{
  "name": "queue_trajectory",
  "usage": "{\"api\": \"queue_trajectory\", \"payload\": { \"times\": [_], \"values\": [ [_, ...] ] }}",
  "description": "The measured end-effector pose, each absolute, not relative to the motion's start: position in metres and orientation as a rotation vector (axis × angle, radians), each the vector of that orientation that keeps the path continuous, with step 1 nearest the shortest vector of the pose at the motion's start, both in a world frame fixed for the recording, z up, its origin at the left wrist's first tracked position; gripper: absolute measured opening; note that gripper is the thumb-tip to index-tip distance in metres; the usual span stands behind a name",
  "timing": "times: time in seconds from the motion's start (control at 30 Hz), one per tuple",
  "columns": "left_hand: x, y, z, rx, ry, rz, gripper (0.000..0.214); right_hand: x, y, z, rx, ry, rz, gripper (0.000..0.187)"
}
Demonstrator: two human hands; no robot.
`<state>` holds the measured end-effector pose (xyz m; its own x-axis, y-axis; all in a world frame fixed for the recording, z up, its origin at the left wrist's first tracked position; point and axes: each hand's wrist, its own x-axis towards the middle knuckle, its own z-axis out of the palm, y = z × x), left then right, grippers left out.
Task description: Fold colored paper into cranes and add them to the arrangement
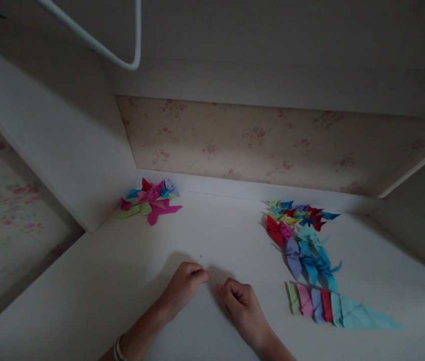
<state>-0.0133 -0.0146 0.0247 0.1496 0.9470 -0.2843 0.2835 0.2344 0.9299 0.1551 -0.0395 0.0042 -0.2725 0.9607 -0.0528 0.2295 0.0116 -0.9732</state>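
My left hand rests on the white desk with its fingers curled into a fist. Just to its right lies my right hand, also closed, the two a small gap apart. Nothing shows in either of them. To the right of my right hand is an overlapping row of folded paper pieces in green, pink, purple, red and pale teal. Beyond that row sits a cluster of folded paper cranes in red, purple, blue and other colours. A second pile of colourful folded paper lies at the far left.
A flower-patterned panel stands behind the desk, with a white side panel on the left. An overhanging shelf spans the top. A bent white tube hangs down at the upper left.
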Motion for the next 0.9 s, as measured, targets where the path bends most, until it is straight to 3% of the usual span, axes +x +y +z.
{"api": "queue_trajectory", "payload": {
  "times": [0.9],
  "values": [
    [-0.0121, -0.0119, 0.0227, 1.402, 1.375, 0.730, 0.031, 0.1544, -0.0379, 0.0084, -1.276, -1.540, 1.374, 0.041]
  ]
}}
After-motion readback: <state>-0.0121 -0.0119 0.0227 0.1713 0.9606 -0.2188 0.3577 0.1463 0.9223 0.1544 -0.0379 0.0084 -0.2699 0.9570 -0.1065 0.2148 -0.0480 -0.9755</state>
